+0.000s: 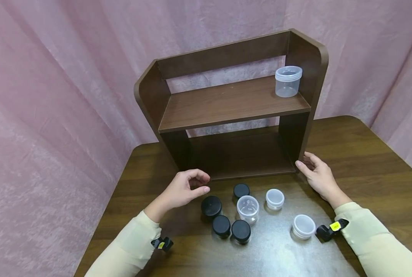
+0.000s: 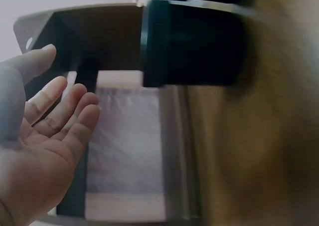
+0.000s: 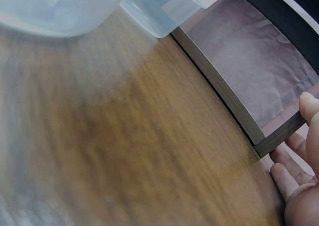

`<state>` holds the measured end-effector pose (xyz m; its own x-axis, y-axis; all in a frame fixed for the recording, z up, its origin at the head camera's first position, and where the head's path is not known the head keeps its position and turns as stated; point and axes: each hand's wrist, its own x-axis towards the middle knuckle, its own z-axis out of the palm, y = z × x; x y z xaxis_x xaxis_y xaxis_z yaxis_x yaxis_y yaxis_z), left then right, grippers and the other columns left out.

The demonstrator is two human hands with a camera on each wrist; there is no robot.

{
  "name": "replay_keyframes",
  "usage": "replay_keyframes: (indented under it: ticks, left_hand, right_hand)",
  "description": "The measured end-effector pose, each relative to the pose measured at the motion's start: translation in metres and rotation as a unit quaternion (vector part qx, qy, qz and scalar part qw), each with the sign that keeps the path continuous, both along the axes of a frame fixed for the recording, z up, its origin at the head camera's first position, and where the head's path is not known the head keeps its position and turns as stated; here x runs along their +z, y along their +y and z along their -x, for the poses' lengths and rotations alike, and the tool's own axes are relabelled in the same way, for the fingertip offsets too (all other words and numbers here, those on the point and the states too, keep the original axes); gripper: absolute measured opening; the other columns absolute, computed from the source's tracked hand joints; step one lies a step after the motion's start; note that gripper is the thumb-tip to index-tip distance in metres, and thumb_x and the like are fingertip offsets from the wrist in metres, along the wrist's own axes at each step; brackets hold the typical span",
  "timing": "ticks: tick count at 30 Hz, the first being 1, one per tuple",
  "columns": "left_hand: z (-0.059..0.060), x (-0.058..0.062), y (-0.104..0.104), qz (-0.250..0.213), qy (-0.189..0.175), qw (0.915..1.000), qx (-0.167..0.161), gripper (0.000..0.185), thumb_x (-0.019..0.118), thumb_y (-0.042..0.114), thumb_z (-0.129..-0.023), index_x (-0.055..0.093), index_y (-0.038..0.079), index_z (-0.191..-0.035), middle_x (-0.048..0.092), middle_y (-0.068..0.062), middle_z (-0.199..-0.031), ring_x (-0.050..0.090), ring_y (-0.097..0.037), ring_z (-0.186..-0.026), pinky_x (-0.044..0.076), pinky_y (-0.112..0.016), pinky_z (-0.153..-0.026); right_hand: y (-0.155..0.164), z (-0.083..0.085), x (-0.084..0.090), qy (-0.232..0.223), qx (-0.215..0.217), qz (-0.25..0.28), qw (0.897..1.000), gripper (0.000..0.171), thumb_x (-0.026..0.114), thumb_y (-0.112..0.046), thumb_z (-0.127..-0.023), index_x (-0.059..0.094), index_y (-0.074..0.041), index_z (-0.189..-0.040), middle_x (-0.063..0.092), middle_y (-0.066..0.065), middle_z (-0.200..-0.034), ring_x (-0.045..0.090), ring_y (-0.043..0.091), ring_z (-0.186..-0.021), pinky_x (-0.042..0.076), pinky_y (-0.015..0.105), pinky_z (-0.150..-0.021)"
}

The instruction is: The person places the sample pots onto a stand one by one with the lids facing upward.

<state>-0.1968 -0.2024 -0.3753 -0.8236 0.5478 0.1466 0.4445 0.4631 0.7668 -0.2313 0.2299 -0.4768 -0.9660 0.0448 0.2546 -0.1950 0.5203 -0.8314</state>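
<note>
A brown two-tier wooden shelf [image 1: 233, 100] stands on the table. At its lower right corner my right hand [image 1: 322, 179] pinches the side panel, and in the right wrist view the thumb [image 3: 310, 106] and fingers lie on opposite faces of that panel. My left hand [image 1: 181, 190], its fingers loosely bent and holding nothing, hovers by the shelf's lower left front. Closest to it on the table is a black-lidded jar [image 1: 211, 207]. A clear lidded tub [image 1: 287, 82] occupies the upper tier's right end.
More black-lidded jars [image 1: 241, 231] cluster between the hands, around a clear jar [image 1: 248, 208]. To their right are two small white-lidded jars, one nearer the shelf [image 1: 274, 199] and one by the right wrist [image 1: 303, 226]. Pink curtains [image 1: 53, 96] hang behind the wooden table [image 1: 358, 154].
</note>
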Motion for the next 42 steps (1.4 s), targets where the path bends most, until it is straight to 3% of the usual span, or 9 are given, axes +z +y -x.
replay_keyframes:
  ticks: [4,8,10,12,14,17,23,30,42]
  left_hand:
    - [-0.011,-0.008,-0.009,0.0,-0.025,0.9997,0.005,0.034,0.075,0.008,-0.083,0.062,0.005,-0.115,0.064,-0.007,-0.112,0.062,-0.029,-0.103,0.05,-0.042,-0.092]
    - [-0.022,-0.012,-0.015,-0.001,-0.038,0.9993,0.001,0.039,0.077,0.008,-0.082,0.061,0.002,-0.117,0.063,-0.015,-0.115,0.06,-0.034,-0.108,0.047,-0.046,-0.095]
    - [-0.023,-0.021,-0.02,-0.002,-0.038,0.9992,-0.005,0.042,0.079,0.013,-0.081,0.061,0.004,-0.118,0.063,-0.013,-0.117,0.061,-0.029,-0.109,0.048,-0.042,-0.094]
    - [-0.023,-0.029,-0.023,-0.002,-0.042,0.9991,-0.009,0.046,0.081,0.016,-0.079,0.061,0.005,-0.119,0.062,-0.011,-0.118,0.06,-0.026,-0.11,0.048,-0.04,-0.095]
    - [-0.021,-0.039,-0.025,-0.003,-0.04,0.9991,-0.014,0.051,0.083,0.017,-0.077,0.06,0.004,-0.12,0.062,-0.009,-0.119,0.06,-0.024,-0.11,0.048,-0.039,-0.095]
    - [-0.02,-0.044,-0.024,-0.006,-0.04,0.999,-0.019,0.056,0.086,0.016,-0.073,0.06,0.004,-0.121,0.062,-0.006,-0.119,0.06,-0.022,-0.11,0.048,-0.04,-0.096]
    - [-0.017,-0.053,-0.023,-0.009,-0.024,0.9992,-0.032,0.061,0.088,0.022,-0.07,0.06,0.008,-0.123,0.062,0.002,-0.116,0.061,-0.015,-0.106,0.049,-0.033,-0.094]
    - [-0.016,-0.055,-0.021,0.008,-0.039,0.9989,-0.026,0.063,0.088,0.024,-0.07,0.06,0.009,-0.124,0.062,0.008,-0.116,0.06,-0.01,-0.106,0.048,-0.031,-0.095]
    - [-0.017,-0.059,-0.021,0.02,-0.035,0.9988,-0.027,0.061,0.087,0.026,-0.071,0.06,0.014,-0.124,0.062,0.01,-0.115,0.06,-0.01,-0.103,0.049,-0.03,-0.093]
  right_hand:
    - [0.001,0.002,0.002,0.003,0.003,0.003,1.0,0.061,0.054,-0.034,-0.099,0.039,0.009,-0.139,0.05,0.034,-0.129,0.051,0.046,-0.116,0.04,0.056,-0.093]
    - [0.002,0.004,0.002,0.006,0.002,0.005,1.0,0.06,0.055,-0.035,-0.098,0.04,0.007,-0.139,0.052,0.032,-0.128,0.052,0.044,-0.115,0.043,0.028,-0.09]
    - [0.003,0.005,0.001,0.004,0.001,0.002,1.0,0.06,0.055,-0.035,-0.098,0.041,0.006,-0.139,0.052,0.031,-0.128,0.052,0.043,-0.114,0.041,0.022,-0.085]
    - [0.003,0.005,0.001,0.001,0.002,0.003,1.0,0.06,0.055,-0.035,-0.098,0.041,0.007,-0.139,0.051,0.032,-0.128,0.052,0.044,-0.115,0.043,0.028,-0.09]
    - [0.003,0.005,0.002,-0.001,0.002,0.003,1.0,0.061,0.054,-0.035,-0.098,0.04,0.008,-0.138,0.051,0.033,-0.129,0.051,0.046,-0.115,0.044,0.044,-0.093]
    - [0.004,0.005,0.003,-0.004,0.004,0.008,1.0,0.062,0.054,-0.035,-0.099,0.039,0.009,-0.139,0.049,0.035,-0.13,0.049,0.047,-0.116,0.038,0.06,-0.094]
    - [0.004,0.004,0.004,-0.01,0.007,0.013,1.0,0.063,0.054,-0.036,-0.099,0.037,0.009,-0.139,0.047,0.035,-0.131,0.048,0.049,-0.118,0.037,0.061,-0.095]
    - [0.002,0.002,0.002,-0.014,0.006,0.013,1.0,0.063,0.053,-0.035,-0.099,0.037,0.01,-0.14,0.047,0.035,-0.131,0.048,0.049,-0.119,0.037,0.061,-0.095]
    - [0.001,0.003,-0.002,-0.017,0.006,0.014,1.0,0.063,0.053,-0.035,-0.099,0.036,0.01,-0.14,0.047,0.035,-0.132,0.047,0.048,-0.119,0.037,0.061,-0.095]
